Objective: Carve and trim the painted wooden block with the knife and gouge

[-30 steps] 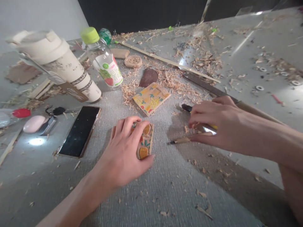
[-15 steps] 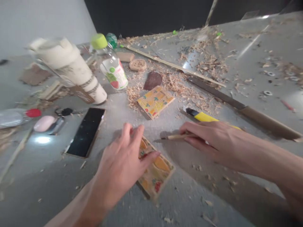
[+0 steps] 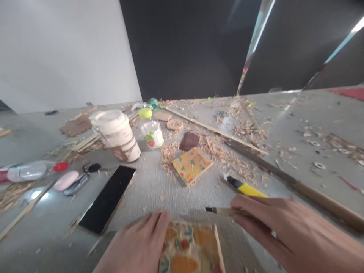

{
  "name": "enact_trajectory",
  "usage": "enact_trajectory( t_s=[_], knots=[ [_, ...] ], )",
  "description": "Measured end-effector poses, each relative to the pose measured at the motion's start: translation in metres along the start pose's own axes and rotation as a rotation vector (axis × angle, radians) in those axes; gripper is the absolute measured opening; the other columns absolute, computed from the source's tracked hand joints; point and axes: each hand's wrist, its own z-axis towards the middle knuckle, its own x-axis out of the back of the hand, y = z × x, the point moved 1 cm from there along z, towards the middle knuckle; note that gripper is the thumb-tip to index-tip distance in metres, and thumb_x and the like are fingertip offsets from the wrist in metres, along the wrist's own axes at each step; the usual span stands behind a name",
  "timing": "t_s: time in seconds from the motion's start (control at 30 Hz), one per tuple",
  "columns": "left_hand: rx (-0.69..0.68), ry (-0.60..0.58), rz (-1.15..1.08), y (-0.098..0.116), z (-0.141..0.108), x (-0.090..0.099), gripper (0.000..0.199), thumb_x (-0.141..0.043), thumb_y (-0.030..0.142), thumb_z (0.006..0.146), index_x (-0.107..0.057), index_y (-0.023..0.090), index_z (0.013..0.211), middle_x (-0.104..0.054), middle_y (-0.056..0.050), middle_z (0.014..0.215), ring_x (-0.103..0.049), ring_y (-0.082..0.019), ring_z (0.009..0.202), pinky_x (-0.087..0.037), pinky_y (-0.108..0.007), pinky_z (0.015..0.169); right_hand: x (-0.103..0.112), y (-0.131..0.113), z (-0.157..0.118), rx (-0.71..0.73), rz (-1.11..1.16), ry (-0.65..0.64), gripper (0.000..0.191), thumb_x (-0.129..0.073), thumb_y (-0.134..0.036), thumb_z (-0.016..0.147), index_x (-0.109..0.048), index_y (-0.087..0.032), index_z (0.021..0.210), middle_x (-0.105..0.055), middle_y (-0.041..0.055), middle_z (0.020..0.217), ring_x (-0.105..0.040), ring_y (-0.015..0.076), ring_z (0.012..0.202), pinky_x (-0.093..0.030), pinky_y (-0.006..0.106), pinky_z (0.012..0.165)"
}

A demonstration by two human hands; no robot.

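Surface: its far edge meets the dark wall; wood shavings (image 3: 167, 155) lie scattered over this grey surface (image 3: 150, 189).
Long blade: the long blade (image 3: 264, 163) slants across the right half, its handle towards the near right corner.
Left hand: towards the near edge, the left hand (image 3: 139, 242) has its fingers pressed together against the left side of the flowered board; its thumb is hidden, so I cannot tell whether it grips.
Right hand: the right hand (image 3: 273, 227) pinches the thin tool between thumb and fingers.
Flowered board: the flowered board (image 3: 190, 246) sits near the near edge, between the hands, to the left hand's right. That hand is nearer, touching it; the right is apart. Its visible right side runs near to far; the near end is cut off, so I cannot tell its long axis.
Phone: the phone (image 3: 108, 201) lies flat, beyond the left hand, towards the left edge.
Smaller board: the smaller board (image 3: 192, 165) lies towards the far edge, beside the shavings.
Yellow knife: the yellow knife (image 3: 251, 189) lies just beyond the right hand.
Thin tool: the thin tool (image 3: 223, 211) points its dark tip towards the left edge, past the flowered board's far right corner.
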Motion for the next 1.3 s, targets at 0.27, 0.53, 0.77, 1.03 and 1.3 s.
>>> enact_trajectory(
  t_s=[0.27, 0.53, 0.77, 1.03, 1.3],
  knots=[
    [-0.115, 0.024, -0.031, 0.014, -0.01, 0.001, 0.086, -0.094, 0.069, 0.085, -0.067, 0.021, 0.151, -0.077, -0.021, 0.152, -0.074, -0.05, 0.143, -0.068, -0.071, 0.11, 0.012, -0.028, 0.006, 0.137, -0.007, -0.198, 0.029, -0.054, -0.027, 0.122, -0.066, -0.025, 0.095, -0.065, -0.0041, 0.071, -0.06, 0.014, 0.056, -0.032, 0.035, 0.056],
    [-0.355, 0.286, -0.052, -0.007, -0.012, -0.013, 0.079, -0.096, 0.068, 0.085, -0.068, 0.016, 0.137, -0.08, -0.02, 0.135, -0.08, -0.046, 0.125, -0.069, -0.065, 0.102, 0.006, -0.037, 0.01, 0.179, 0.008, -0.246, 0.036, -0.049, -0.032, 0.125, -0.065, -0.023, 0.095, -0.061, -0.0046, 0.07, -0.047, 0.0121, 0.055, -0.025, 0.036, 0.058],
    [-0.393, 0.341, -0.034, -0.007, -0.014, -0.015, 0.074, -0.096, 0.062, 0.087, -0.066, 0.017, 0.137, -0.08, -0.021, 0.135, -0.08, -0.046, 0.123, -0.068, -0.061, 0.1, 0.001, -0.035, 0.017, 0.184, 0.036, -0.28, 0.038, -0.045, -0.033, 0.126, -0.073, -0.021, 0.103, -0.065, -0.0023, 0.071, -0.051, 0.0143, 0.055, -0.023, 0.038, 0.06],
    [-0.442, 0.364, -0.079, -0.008, -0.012, -0.021, 0.062, -0.09, 0.051, 0.09, -0.065, 0.016, 0.134, -0.078, -0.017, 0.128, -0.076, -0.045, 0.116, -0.063, -0.063, 0.097, -0.001, -0.034, 0.023, 0.183, 0.069, -0.31, 0.042, -0.044, -0.036, 0.127, -0.077, -0.02, 0.105, -0.066, -0.0019, 0.069, -0.046, 0.0123, 0.052, -0.023, 0.036, 0.057],
    [-0.457, 0.392, -0.068, 0.0, -0.006, -0.022, 0.039, -0.079, 0.041, 0.086, -0.067, 0.017, 0.115, -0.075, -0.014, 0.11, -0.072, -0.037, 0.099, -0.063, -0.054, 0.085, 0.004, -0.045, 0.03, 0.201, 0.079, -0.356, 0.029, -0.052, -0.019, 0.119, -0.061, -0.024, 0.092, -0.055, -0.0057, 0.065, -0.039, 0.0115, 0.047, -0.023, 0.035, 0.051]
  ],
)
